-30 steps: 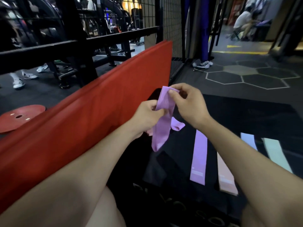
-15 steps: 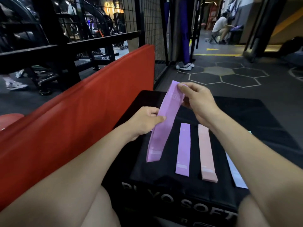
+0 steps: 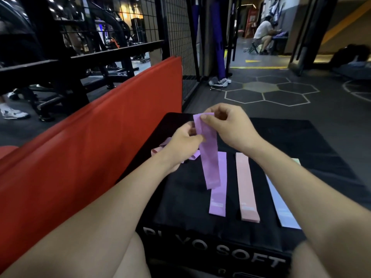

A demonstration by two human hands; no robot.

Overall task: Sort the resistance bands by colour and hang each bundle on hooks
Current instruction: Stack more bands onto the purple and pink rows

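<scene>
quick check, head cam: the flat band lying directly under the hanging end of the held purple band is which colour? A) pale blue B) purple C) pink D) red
B: the held purple band, pinched by the right hand and the left hand, hangs over the flat purple band; the pink band and pale blue band lie further right.

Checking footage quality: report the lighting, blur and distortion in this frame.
Head view: dim gym lighting with bright lamps glaring far back; wide-angle bending at the edges; both forearms loom large; the held purple band and plyo box stay fairly sharp; the seated person behind is soft.
</scene>
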